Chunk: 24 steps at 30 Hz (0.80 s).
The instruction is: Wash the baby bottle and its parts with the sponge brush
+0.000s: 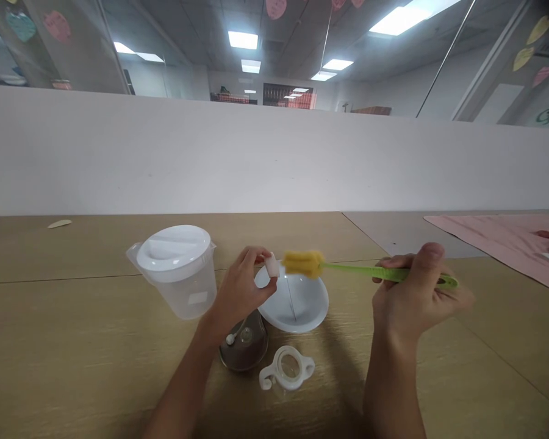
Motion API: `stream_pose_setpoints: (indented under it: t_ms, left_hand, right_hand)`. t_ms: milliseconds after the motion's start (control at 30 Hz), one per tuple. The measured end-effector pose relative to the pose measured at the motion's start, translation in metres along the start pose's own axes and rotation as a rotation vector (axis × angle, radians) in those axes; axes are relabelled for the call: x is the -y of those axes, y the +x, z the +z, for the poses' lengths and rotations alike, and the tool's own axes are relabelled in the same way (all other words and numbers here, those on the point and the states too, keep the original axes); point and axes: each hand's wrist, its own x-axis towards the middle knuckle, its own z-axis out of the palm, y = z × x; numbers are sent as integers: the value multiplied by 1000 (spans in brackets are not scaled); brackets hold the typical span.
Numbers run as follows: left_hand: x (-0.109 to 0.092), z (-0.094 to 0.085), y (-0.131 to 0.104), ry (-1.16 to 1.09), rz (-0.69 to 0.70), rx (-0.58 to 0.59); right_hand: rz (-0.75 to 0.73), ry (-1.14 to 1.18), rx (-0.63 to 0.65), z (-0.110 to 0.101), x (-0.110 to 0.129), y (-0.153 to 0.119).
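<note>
My left hand (247, 283) pinches a small white cylindrical piece (272, 266) between thumb and fingers, over the left rim of a white bowl (313, 311). In my right hand (418, 292) is a bottle brush with a green handle (361, 271) and a yellow sponge head (303, 264). The sponge head is just right of the white piece, apart from it and above the bowl. A thin straight line, perhaps a straw or wire, crosses the bowl. Under my left wrist lies a dark, rounded lid-like part (244, 350) with a small white knob.
A lidded translucent pitcher (183, 274) stands left of the bowl. In front of the bowl is a white ring with two handles (289, 367). A pink cloth (507, 238) lies far right, and a white wall (256, 158) runs along the back.
</note>
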Motion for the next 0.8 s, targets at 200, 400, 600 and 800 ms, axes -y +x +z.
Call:
stream_pose_setpoints:
  t_ms: [200,400,600,800]
  left_hand:
    - [5,3,0,-104,-41,32]
    - [2,1,0,-45,-15,47]
    - [1,-2,0,-28,30,88]
    - [4,-1,1,12,1,57]
  right_hand:
    - [218,221,190,0,3,2]
    - [-116,-133,-78,4,-4,-3]
    - [206,141,224,2,0,-3]
    - [-87,-167,-25,6,-7,-9]
